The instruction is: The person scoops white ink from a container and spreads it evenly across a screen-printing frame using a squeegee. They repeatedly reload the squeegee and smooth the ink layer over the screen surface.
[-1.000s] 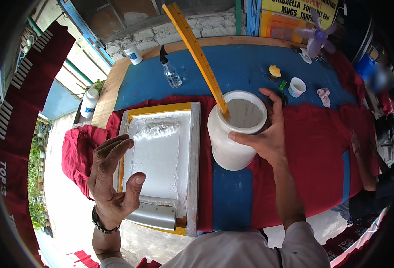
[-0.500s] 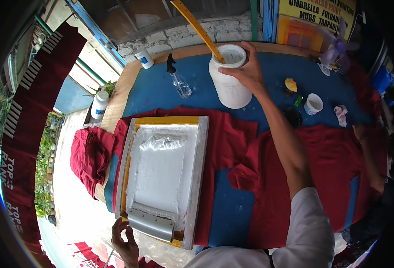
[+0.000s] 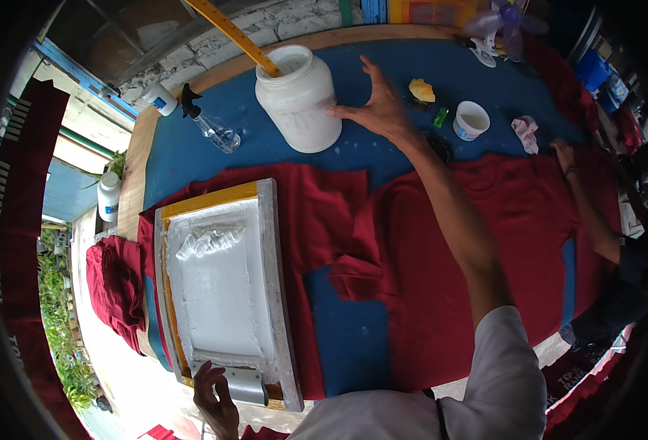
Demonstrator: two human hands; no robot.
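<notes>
My right hand [image 3: 381,110] is open with fingers spread, just right of a big white plastic jar [image 3: 298,110]. Its thumb tip is at the jar's side; whether it touches cannot be told. A yellow ruler-like stick [image 3: 232,33] leans out of the jar's mouth. My left hand [image 3: 215,400] is at the near end of a screen-printing frame [image 3: 267,242], beside a metal-faced squeegee [image 3: 247,386]. Its fingers are bent and apart, with no clear grip on the squeegee. A thin line below this hand is too faint to identify. White ink [image 3: 210,240] lies heaped on the frame's mesh.
Dark red shirts [image 3: 471,242] lie spread on the blue table [image 3: 353,345], partly under the frame. Around the jar are a spray bottle [image 3: 217,133], a small white tub [image 3: 471,121] and a crumpled cloth [image 3: 526,134]. Another person's arm [image 3: 592,202] reaches in at right.
My right hand has let go of the jar's rim and moved off to its right side. The view has shifted, and my left hand is now closer over the squeegee.
</notes>
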